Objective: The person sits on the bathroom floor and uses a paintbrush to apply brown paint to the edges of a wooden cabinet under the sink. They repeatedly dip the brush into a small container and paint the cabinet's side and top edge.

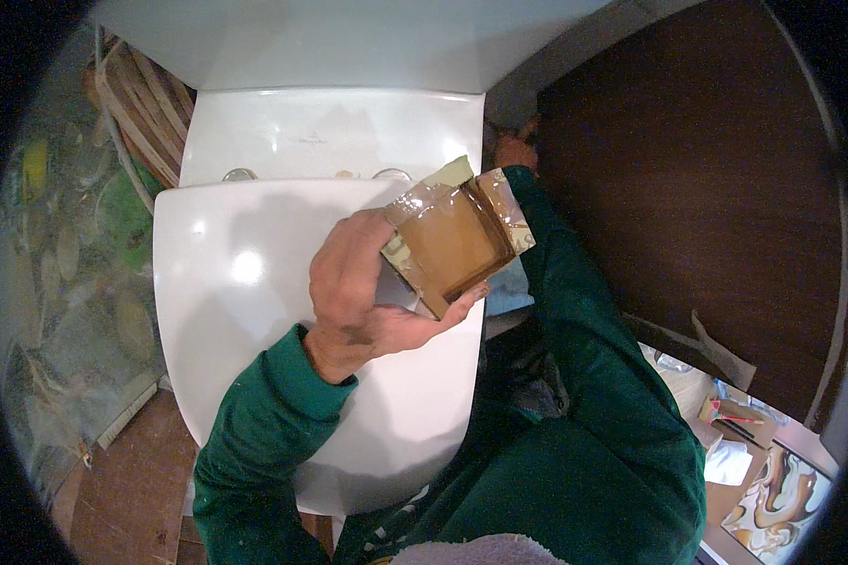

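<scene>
A small open-topped cardboard box (457,240) with shiny clear tape on its sides is in my left hand (353,282). The thumb lies along its near side and the fingers are behind its left side. The box's brown inside shows, with nothing visible in it. It hangs above the right side of a white closed toilet lid (283,282). My right hand (516,153) reaches far forward into the narrow gap between the toilet and a dark brown panel (678,188). It is small and dim there, close to the panel's edge, and its grip is hidden.
Stacked wooden strips (141,104) and a pale hose (118,132) stand left of the toilet. A leaf-patterned surface (85,264) runs along the left. Brown floorboards (127,480) show below it. At the lower right are a swirl-patterned board (777,504) and small items including white paper (725,463).
</scene>
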`<state>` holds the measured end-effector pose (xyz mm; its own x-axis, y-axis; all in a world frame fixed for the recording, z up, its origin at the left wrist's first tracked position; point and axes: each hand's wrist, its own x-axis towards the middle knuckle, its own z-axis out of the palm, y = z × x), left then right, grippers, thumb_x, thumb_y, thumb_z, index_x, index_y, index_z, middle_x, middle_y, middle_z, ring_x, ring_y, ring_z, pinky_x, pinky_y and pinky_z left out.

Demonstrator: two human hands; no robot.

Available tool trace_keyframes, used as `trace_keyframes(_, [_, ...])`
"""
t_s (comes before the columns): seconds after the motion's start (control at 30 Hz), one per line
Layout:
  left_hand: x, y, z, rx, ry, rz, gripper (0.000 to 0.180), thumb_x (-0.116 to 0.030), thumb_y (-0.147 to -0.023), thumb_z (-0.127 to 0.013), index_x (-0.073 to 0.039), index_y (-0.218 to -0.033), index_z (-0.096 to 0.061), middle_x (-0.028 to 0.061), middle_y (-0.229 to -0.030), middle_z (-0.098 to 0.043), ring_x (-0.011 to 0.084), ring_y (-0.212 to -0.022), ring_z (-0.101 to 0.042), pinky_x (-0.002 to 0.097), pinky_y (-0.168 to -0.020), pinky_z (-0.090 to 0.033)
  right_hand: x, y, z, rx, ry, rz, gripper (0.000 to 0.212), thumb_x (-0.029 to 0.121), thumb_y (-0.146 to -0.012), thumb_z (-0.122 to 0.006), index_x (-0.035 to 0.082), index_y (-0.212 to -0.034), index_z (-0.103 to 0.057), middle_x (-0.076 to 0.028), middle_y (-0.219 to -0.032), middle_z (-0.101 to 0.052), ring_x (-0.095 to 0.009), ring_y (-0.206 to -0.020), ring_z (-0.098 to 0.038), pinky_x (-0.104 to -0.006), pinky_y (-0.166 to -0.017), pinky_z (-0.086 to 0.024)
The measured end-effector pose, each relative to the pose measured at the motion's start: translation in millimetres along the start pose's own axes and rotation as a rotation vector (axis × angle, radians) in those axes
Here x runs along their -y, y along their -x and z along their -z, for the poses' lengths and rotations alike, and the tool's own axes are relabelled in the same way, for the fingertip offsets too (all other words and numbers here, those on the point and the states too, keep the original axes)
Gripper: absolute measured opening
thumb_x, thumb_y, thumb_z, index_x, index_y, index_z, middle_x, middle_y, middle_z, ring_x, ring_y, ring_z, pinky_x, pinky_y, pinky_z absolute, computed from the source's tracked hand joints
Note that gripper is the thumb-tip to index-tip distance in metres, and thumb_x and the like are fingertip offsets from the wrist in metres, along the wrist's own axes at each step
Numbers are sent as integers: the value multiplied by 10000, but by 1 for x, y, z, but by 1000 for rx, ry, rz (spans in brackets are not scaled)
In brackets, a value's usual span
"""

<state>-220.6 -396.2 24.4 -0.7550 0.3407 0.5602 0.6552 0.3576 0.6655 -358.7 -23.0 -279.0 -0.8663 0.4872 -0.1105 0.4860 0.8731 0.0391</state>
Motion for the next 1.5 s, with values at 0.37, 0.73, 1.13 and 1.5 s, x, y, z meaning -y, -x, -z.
trace_keyframes(0.37, [-2,-4,-2,-42,-2,-29,771,-366,-593,-949,50,-1126,-579,202,-979,-666,336,-819,-671,395,-708,-560,22,22,54,247,144,97,397,180,-993,-476,311,-1346,-601,-213,-1302,-630,-380,-1086,-686,-537,-859,-579])
trace_keyframes(0.73, [0,-5,-3,-42,28,-23,762,-360,-609,-944,61,-1132,-584,198,-978,-663,334,-823,-669,392,-709,-561,18,-6,31,217,219,125,307,202,-982,-496,173,-1239,-662,-184,-1246,-671,-377,-1053,-700,-522,-844,-588])
trace_keyframes(1.13, [-1,-2,-3,-46,12,-68,766,-369,-626,-941,43,-1148,-560,188,-990,-648,317,-837,-663,388,-718,-560,-10,150,5,45,-171,169,327,268,-981,-514,84,-1184,-693,-215,-1138,-701,-378,-1013,-696,-510,-872,-559])
trace_keyframes(1.5, [-8,-2,-2,-19,34,-6,720,-309,-629,-940,3,-1154,-560,156,-999,-649,297,-847,-680,379,-726,-566,-28,231,57,-53,-789,-296,254,218,-925,-586,7,-997,-708,-164,-890,-724,-306,-797,-677,-416,-751,-523])
